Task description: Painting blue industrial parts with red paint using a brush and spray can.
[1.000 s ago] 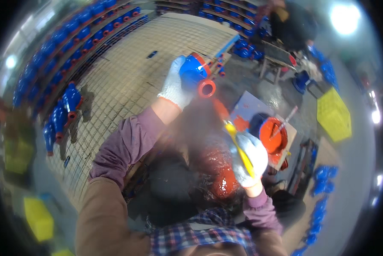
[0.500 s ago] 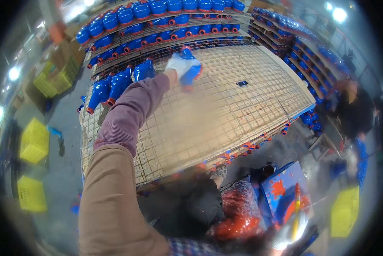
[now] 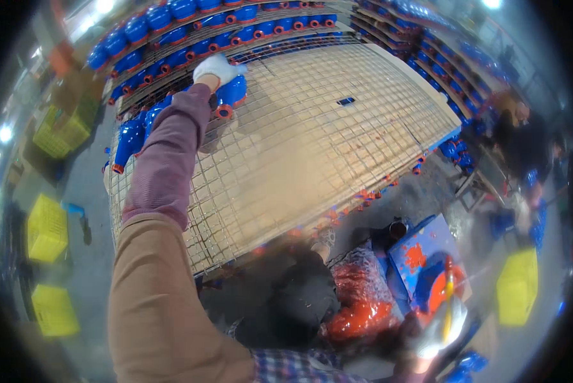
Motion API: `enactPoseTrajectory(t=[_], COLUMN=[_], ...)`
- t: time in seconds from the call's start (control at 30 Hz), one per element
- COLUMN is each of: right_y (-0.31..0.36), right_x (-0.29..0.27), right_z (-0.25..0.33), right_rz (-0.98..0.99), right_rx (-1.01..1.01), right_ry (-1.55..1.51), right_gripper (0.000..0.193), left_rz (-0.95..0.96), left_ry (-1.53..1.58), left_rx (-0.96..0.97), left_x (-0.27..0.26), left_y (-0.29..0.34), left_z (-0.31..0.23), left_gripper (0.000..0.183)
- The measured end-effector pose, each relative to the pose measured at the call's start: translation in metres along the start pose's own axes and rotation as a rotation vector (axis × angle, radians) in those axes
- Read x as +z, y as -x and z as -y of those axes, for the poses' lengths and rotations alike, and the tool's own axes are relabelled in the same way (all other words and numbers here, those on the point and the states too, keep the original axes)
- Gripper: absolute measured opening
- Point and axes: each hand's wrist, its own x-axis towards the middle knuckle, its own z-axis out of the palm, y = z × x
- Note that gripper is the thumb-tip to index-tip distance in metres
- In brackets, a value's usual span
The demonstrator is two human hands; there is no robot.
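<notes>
A: Status, gloved left grip (image 3: 216,69)?

B: Closed over far end of blue bottle (image 3: 233,92), far left part of worktop (image 3: 389,73). Red-rimmed mouth pointing back toward the wearer. Can't tell exact finger placement, nor whether resting on wire mesh (image 3: 312,147) or hanging just above.

A: Right grip (image 3: 441,327)?

B: Closed around yellow-handled brush (image 3: 450,293), low right, beside red paint (image 3: 436,292). Too blurred for finger detail.

A: Main risk?

B: Smear or slip at letting go. Likely cause: glossy, possibly wet coat under woven fabric. Could stick, pull, leave a weave print.

A: Anything besides?

B: Knocked neighbours. Note purple sleeve (image 3: 171,137) stretched past neighbouring bottles (image 3: 130,137), overlapping some in view. Could drag a cuff over them, scuff the finish, tip one.

A: Mesh trouble?

B: Possible. Rounded body on thin wires: could rock or roll if freed off-balance. Could pick up wire marks too.

A: Brush side?

B: Watch for drips. Red tip, attention probably far left; could touch clothing unnoticed.
</notes>
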Motion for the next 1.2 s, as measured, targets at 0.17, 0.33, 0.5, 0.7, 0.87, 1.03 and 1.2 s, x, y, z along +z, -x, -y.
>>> enactPoseTrajectory(t=[0.17,0.33,0.5,0.7,0.87,1.03,1.2], right_y=[0.020,0.096,0.230,0.439,0.592,0.664,0.700], right_x=[-0.041,-0.102,-0.139,-0.187,-0.241,-0.259,-0.248], right_z=[-0.038,-0.074,-0.079,-0.043,0.032,0.060,0.044], right_rz=[0.006,-0.196,-0.313,0.265,0.629,0.576,0.621], right_rx=[0.165,0.342,1.197,1.113,1.374,1.967,1.971], right_ry=[0.047,-0.031,-0.579,0.461,0.507,0.310,0.331], right_gripper=[0.026,0.026,0.011,0.029,0.028,0.053,0.064], left_rz=[-0.180,0.210,-0.116,0.074,0.384,0.317,0.163], left_ry=[0.159,0.998,0.368,0.594,0.486,0.692,0.568], left_rx=[0.314,0.331,1.230,1.331,1.045,1.115,1.376], left_x=[-0.018,0.008,0.044,0.053,0.027,0.036,0.028], left_y=[0.077,0.210,0.272,0.348,0.425,0.466,0.484], left_z=[-0.017,-0.052,-0.084,-0.162,-0.211,-0.243,-0.262], left_gripper=[0.055,0.031,0.016,0.030,0.031,0.031,0.030])
